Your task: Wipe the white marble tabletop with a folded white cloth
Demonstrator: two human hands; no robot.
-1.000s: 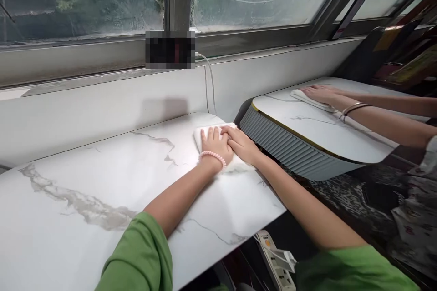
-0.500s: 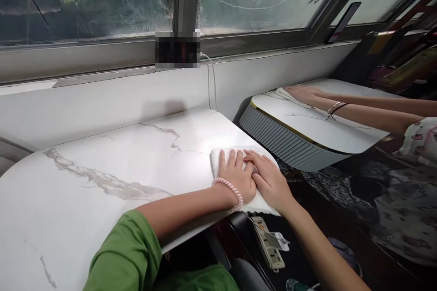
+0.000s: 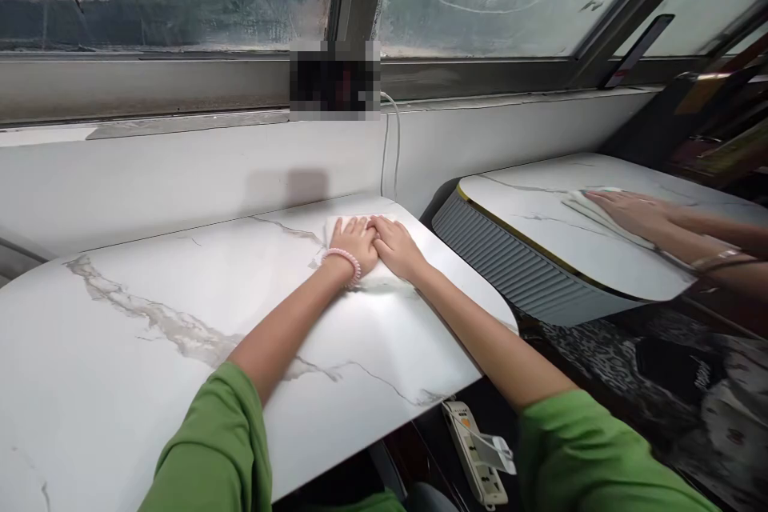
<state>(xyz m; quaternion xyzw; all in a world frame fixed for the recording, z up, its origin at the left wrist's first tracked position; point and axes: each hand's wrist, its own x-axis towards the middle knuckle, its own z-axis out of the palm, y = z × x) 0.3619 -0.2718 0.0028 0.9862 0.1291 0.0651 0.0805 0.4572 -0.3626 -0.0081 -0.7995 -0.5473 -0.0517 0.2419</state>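
My left hand (image 3: 356, 245), with a pink coiled band at the wrist, lies flat with its fingers apart on a folded white cloth (image 3: 384, 280). Right beside it, my right hand (image 3: 398, 248) also presses flat on the cloth, its fingertips touching or overlapping the left fingers. Under the cloth is a white marble-patterned table (image 3: 180, 264) with grey-brown veins. Both hands are near its far right part, close to the wall. The hands cover much of the cloth.
A second marble-topped table (image 3: 540, 228) with a ribbed side stands at the right; another person's hands (image 3: 636, 212) rest on a cloth there. Below the near edge is a power strip (image 3: 474, 456) with a charger. A white cable (image 3: 397, 144) hangs down the wall by the windows.
My hands and the cloth have moved from the table's right front edge away from me and leftwards, towards the wall. The other person's hands and cloth have shifted along their table towards its near side.
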